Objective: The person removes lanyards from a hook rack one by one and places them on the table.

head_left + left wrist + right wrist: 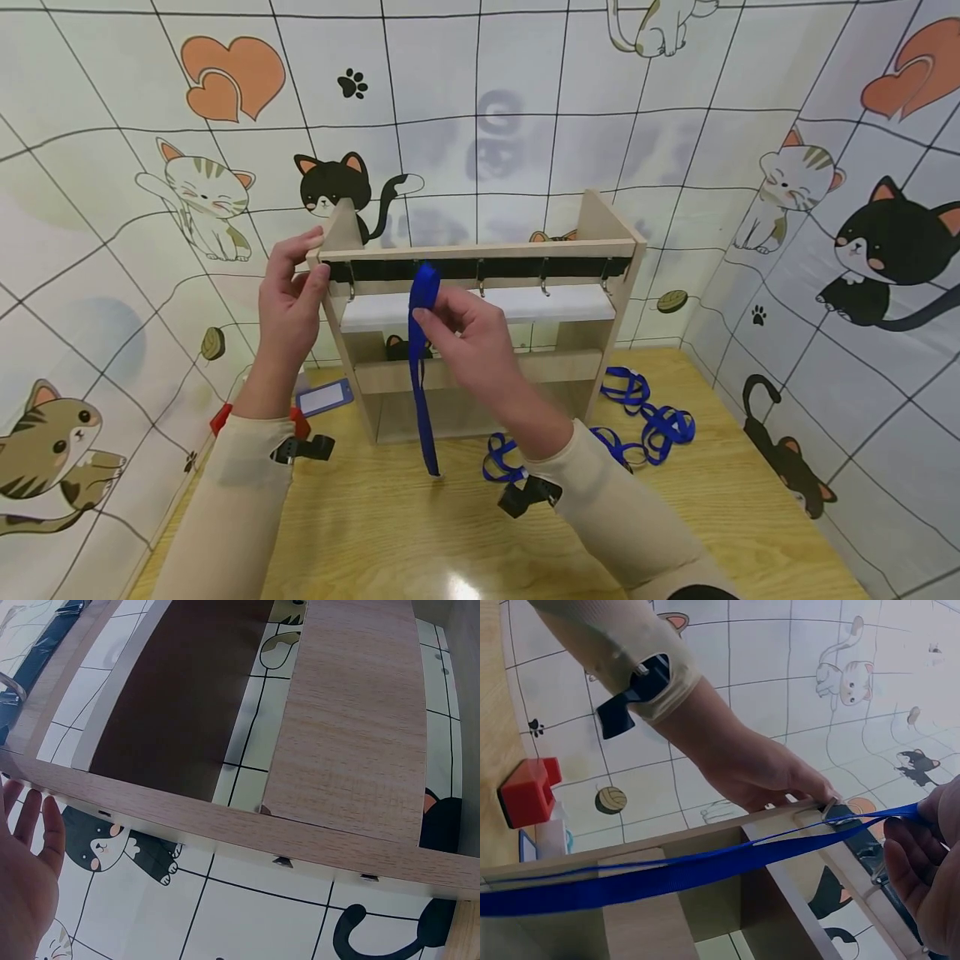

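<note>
Strap going onto the hook

Left hand (288,304) grips the rack (480,250) — right hand (468,333) pinches the blue strap (420,367); best keep it taut.

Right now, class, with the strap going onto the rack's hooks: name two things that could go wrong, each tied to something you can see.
1. The right hand only pinches the blue lanyard near its top; it could slip off and fall to the table.
2. The wooden rack looks light, steadied only by the left hand at one end; a tug might tip it.
</note>
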`<state>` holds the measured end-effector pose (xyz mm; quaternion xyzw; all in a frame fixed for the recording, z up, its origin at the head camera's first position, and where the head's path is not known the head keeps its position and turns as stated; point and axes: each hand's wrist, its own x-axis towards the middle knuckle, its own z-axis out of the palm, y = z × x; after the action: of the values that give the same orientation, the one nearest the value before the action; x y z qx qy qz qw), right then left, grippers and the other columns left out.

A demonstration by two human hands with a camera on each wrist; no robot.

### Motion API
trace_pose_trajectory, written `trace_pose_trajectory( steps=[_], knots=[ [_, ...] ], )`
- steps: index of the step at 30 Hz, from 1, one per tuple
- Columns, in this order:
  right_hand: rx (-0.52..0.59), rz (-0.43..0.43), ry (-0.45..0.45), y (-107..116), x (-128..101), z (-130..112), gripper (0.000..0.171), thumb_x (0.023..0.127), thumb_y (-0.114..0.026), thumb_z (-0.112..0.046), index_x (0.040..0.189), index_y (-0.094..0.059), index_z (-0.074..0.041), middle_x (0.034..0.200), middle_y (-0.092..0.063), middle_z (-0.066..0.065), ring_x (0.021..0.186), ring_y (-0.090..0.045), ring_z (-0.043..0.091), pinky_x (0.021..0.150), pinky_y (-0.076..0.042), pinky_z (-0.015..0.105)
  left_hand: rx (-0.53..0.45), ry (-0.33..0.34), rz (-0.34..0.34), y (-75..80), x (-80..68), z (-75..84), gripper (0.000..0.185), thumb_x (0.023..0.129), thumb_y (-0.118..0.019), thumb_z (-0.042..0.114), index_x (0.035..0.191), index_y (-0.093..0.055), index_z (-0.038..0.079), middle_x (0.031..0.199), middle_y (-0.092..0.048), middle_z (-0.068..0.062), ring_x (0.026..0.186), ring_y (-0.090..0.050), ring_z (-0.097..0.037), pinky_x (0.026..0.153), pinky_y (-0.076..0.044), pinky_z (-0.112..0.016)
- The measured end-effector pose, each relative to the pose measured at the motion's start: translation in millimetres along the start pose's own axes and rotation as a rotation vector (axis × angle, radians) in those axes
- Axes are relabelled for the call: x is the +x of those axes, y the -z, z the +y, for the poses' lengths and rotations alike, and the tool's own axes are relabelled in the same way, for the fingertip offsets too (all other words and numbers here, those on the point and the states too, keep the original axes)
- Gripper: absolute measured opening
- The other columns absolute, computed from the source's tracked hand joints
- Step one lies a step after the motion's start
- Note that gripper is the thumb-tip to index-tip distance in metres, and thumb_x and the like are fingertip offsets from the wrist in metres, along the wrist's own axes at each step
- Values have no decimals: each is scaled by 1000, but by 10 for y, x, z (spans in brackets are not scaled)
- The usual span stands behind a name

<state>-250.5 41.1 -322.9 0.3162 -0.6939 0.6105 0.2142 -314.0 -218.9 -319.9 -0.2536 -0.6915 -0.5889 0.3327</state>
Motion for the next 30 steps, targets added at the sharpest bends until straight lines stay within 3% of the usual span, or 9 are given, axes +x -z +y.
trace_pose_trajectory(
  steps=[12, 18, 25, 30],
  knots=[
    [-37, -25, -70, 21, -241, 196, 10, 106, -72, -2, 98, -79, -3, 81, -70, 3, 67, -58, 20, 59, -45, 26, 10, 1, 8, 45, 37, -260, 40, 113, -62, 14, 150, -57, 0, 163, -57, -9, 144, -50, -40, 107, -51, -29],
    [-68, -29, -95, 111, -322, 400, 10, 106, -72, -4, 100, -80, -6, 81, -67, 2, 65, -54, 20, 58, -43, 26, 11, -8, 14, 42, 34, -242, 39, 113, -62, 13, 149, -57, -2, 162, -58, -9, 142, -52, -35, 106, -51, -29],
    [-154, -73, -177, 180, -433, 588, 10, 106, -75, -7, 96, -78, -8, 81, -64, 1, 67, -54, 19, 58, -43, 25, -11, -14, 10, 23, 28, -215, 39, 112, -62, 12, 148, -56, -3, 162, -57, -14, 142, -51, -37, 107, -51, -29],
    [-176, -123, -215, 160, -538, 675, 10, 106, -76, -9, 95, -76, -10, 84, -64, -1, 70, -55, 17, 60, -45, 25, -15, -12, 15, 28, 29, -212, 40, 112, -63, 13, 148, -57, -3, 161, -58, -12, 140, -54, -28, 107, -51, -29]
  ],
)
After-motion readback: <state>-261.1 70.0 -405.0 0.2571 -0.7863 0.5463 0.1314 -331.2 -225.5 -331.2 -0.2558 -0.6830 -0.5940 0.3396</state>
